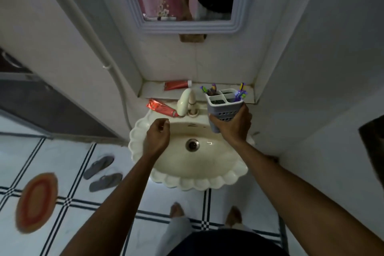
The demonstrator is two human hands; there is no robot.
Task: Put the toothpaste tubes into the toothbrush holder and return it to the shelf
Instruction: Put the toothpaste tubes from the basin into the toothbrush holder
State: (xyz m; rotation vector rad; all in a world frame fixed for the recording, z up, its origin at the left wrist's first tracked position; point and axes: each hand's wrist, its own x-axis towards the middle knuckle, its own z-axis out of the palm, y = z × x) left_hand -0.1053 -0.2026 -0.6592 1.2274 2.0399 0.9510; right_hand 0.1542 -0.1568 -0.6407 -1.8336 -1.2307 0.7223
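My right hand (233,125) grips a grey perforated toothbrush holder (223,106) with four compartments, held upright above the right side of the sink. Several toothbrushes (239,92) stick out of two of its compartments. One red toothpaste tube (177,85) lies flat on the shelf (151,89) behind the tap. A second red tube (161,107) lies on the sink's back left rim, its cap end next to the tap. My left hand (158,133) hovers over the left of the basin with fingers loosely curled and nothing in it.
A cream tap (186,102) rises between the tubes and the holder. The scalloped cream sink (187,181) juts out from a narrow wall recess. A framed mirror (187,25) hangs above. Grey sandals (101,173) and an oval mat (36,202) lie on the tiled floor to the left.
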